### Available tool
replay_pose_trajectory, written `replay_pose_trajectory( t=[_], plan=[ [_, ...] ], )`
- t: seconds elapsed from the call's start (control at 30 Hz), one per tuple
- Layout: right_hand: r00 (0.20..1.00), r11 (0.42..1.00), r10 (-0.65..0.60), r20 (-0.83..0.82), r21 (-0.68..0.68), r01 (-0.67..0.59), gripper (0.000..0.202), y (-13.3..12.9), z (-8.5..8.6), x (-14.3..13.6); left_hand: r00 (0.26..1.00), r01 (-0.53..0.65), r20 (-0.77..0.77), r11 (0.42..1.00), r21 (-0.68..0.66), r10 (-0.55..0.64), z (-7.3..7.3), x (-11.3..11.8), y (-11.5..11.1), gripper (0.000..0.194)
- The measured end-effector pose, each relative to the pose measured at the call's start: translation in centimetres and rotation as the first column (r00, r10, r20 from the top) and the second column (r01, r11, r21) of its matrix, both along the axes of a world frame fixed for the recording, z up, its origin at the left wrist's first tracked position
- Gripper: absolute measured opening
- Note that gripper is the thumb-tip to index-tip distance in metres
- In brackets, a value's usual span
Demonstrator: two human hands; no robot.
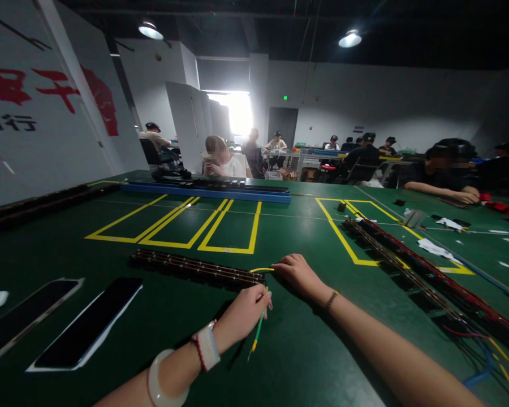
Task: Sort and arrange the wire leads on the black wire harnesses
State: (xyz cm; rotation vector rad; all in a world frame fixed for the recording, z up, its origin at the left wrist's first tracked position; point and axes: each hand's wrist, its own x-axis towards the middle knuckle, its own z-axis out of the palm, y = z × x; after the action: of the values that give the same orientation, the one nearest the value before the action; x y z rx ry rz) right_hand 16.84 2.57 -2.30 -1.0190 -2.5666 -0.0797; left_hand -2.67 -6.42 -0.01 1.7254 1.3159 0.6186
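Observation:
A long dark strip with copper-coloured bars (195,268) lies across the green table in front of me. My left hand (250,311) is closed on a green wire (259,328) by the strip's right end. The wire hangs below my fingers, with a yellow sleeve and a bare tip at its lower end. My right hand (297,274) pinches the end of a yellow wire (261,269), which runs left to the same end of the strip. How the wires join the strip is too small to make out.
Two dark phone-like slabs (91,322) lie at the left. More long strips with red and copper wires (424,271) lie at the right. A blue tray (207,192) stands at the back, beyond yellow tape outlines (227,249). Several people sit farther off.

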Motion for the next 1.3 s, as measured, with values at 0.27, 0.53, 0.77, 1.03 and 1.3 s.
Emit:
replay_pose_trajectory(
  t=[0.27,0.53,0.77,1.03,1.3],
  plan=[
    [0.995,0.999,0.031,-0.096,-0.006,-0.032,0.029,-0.2,0.0,0.0,0.878,0.181,-0.478,0.914,0.364,0.017,0.6,-0.6,-0.2,0.032],
    [0.979,0.990,-0.037,-0.200,-0.140,0.008,0.045,-2.8,1.3,-2.0,0.882,0.233,-0.471,0.857,0.459,0.013,0.5,-0.4,-0.5,0.034],
    [0.980,0.930,-0.088,-0.180,-0.368,0.016,0.057,-2.7,1.5,-2.5,0.991,0.106,-0.110,0.965,0.241,-0.082,1.1,-0.3,-0.3,0.037],
    [0.933,0.571,-0.157,-0.325,-0.801,-0.183,0.032,-1.0,1.9,-1.3,0.822,0.302,0.569,0.855,-0.423,-0.009,0.1,-0.7,0.7,0.030],
    [0.934,0.647,-0.196,-0.300,-0.755,-0.107,0.023,-1.7,2.0,-1.6,0.667,0.445,0.717,0.665,-0.600,0.202,-0.4,-0.9,0.7,0.029]
  ],
)
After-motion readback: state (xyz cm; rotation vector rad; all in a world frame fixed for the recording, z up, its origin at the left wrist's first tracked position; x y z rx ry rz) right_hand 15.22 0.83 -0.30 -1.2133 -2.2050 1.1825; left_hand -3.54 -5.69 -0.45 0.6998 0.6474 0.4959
